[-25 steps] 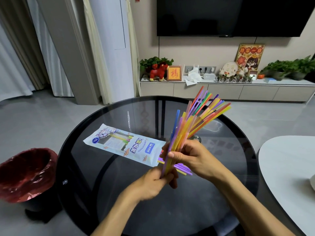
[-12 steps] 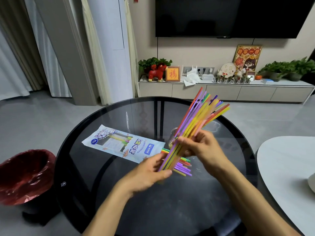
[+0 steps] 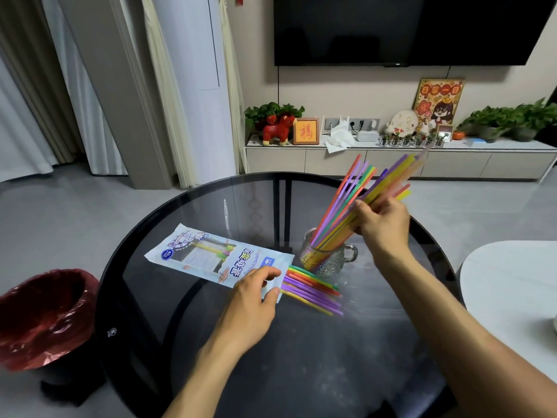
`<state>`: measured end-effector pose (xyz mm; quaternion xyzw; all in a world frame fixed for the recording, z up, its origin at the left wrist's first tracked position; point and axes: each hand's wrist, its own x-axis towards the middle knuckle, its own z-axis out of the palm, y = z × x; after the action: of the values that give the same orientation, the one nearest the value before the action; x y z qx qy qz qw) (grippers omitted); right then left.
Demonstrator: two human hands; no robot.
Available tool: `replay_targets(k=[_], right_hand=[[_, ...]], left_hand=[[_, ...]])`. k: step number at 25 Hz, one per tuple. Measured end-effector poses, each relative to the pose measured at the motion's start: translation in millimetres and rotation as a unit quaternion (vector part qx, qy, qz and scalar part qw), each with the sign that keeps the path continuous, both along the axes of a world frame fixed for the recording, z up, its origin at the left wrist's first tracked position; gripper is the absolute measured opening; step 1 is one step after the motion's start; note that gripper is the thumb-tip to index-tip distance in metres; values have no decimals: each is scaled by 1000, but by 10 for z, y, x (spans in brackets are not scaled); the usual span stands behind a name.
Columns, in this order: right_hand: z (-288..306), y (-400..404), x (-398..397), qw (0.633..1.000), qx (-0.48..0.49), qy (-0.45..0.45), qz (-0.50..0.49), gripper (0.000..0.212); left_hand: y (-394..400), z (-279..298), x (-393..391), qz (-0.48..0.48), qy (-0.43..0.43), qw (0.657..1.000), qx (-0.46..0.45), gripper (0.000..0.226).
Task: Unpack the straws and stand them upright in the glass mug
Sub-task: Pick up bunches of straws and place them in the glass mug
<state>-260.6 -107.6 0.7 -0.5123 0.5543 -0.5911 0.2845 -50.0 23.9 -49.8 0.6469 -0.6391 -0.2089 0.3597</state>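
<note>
A bundle of coloured straws leans in the glass mug on the round dark glass table, lower ends inside it. My right hand grips the bundle near its middle, above and right of the mug. A second lot of straws lies flat on the table, sticking out of the open end of the white and blue straw packet. My left hand rests on that end of the packet, fingers and thumb pinching its edge.
A red-lined waste bin stands on the floor left of the table. A white table sits close on the right. A low cabinet with plants and ornaments runs along the far wall under a television.
My right hand carried the straw bundle up and right and set its lower ends into the mug. My left hand let go of the bundle and moved down to the packet's open end.
</note>
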Motion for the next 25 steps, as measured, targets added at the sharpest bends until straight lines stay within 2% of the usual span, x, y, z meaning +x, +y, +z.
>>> replay_targets(k=[3,6,9,11,13,16,18,21,25], right_hand=[[-107,-114,117,998,49,44,15,6],[-111,-58,106,992,73,98,12,24],[-48,159,-37,964,73,254,-39,52],[-53,338,-131,951,107,289,-32,55],[-156,528,-169,940,144,309,24,44],[-381,819,-9,886,104,432,135,23],[-514,954,216,848,45,495,183,21],[-691,976,451,787,-9,589,184,30],[-717,987,606,705,-35,694,143,21]], left_hand=[[-2,-18,12,-2,-14,1000,1,29],[-17,-91,26,-5,-48,999,-6,27],[-47,-198,21,8,-141,990,-13,34],[-58,-291,2,9,-212,976,39,52],[-54,-352,-2,-6,-244,964,105,60],[-18,-363,2,-18,-270,953,137,61],[43,-334,-28,-15,-306,944,120,60],[172,-295,-97,-14,-342,935,97,58],[224,-288,-100,-13,-336,938,82,57]])
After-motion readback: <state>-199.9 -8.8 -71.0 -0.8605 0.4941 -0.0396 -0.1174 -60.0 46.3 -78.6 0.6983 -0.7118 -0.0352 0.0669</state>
